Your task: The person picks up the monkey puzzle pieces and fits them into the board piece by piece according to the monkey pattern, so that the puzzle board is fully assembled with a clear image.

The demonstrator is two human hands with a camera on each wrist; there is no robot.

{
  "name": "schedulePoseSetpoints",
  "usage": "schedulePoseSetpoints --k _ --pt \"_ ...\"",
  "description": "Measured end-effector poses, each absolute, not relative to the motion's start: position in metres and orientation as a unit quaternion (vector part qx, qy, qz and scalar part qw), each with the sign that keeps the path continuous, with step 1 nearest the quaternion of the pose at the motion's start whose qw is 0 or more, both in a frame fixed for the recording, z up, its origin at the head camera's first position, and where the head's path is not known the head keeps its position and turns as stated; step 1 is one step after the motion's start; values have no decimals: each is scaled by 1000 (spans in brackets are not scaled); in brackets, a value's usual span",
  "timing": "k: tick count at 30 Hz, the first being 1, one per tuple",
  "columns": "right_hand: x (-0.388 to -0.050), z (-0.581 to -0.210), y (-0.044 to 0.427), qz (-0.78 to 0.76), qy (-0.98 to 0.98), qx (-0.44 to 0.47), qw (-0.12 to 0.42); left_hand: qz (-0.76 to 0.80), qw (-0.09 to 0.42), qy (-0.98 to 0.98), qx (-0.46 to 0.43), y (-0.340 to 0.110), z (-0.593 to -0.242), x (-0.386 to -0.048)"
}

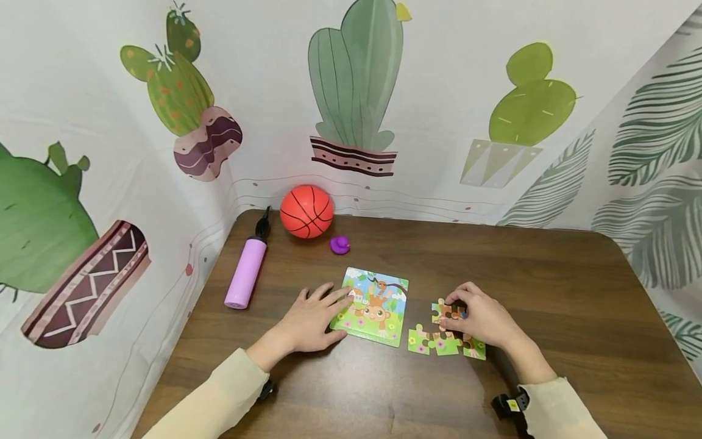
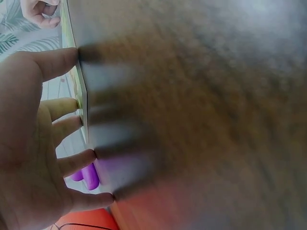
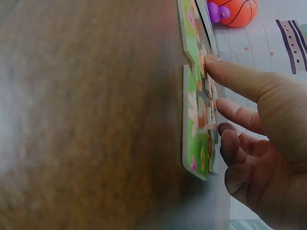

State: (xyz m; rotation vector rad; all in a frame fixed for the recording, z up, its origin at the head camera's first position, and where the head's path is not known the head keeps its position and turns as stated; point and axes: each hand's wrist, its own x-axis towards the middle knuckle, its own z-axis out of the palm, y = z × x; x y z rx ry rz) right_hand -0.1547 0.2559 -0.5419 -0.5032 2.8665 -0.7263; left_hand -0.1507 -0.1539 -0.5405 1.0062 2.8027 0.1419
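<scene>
A square picture board (image 1: 378,332) with a cartoon monkey lies flat on the table. My left hand (image 1: 312,320) spreads its fingers across the board's left edge, some tips on the board and others on the wood. In the left wrist view the fingers touch down beside the thin board edge (image 2: 85,103). To the right, several jigsaw pieces (image 1: 446,347) lie partly joined. My right hand (image 1: 485,317) is over them, thumb and index finger pinching a brown-and-green piece (image 1: 439,312). Its other fingers are bent, and the hand hides part of the pieces (image 3: 192,129).
A red basketball (image 1: 306,211) and a small purple rubber duck (image 1: 340,245) sit at the table's back left. A pink hand pump (image 1: 245,273) with a black end lies near the left edge. A cactus-print cloth (image 1: 433,122) hangs behind the wooden table (image 1: 548,286).
</scene>
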Motion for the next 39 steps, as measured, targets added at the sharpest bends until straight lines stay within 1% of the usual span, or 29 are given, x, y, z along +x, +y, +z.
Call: schedulePoseSetpoints --k 7,17,23,30,35,39 --pt "-153 -539 255 -242 952 -177 66 55 82 937 336 -152 -537 -151" --pt "-157 -537 249 -242 950 -178 87 50 82 936 339 -151 -539 -153" --pt "-161 -537 246 -258 945 -168 108 53 85 937 333 -149 -537 -153" --pt "-161 -536 246 -318 925 -163 128 60 89 937 332 -147 -536 -152" --pt "-161 -534 248 -378 901 -179 119 59 83 938 332 -147 -538 -151" --pt "-164 -533 247 -409 892 -167 96 60 76 940 328 -147 -539 -150"
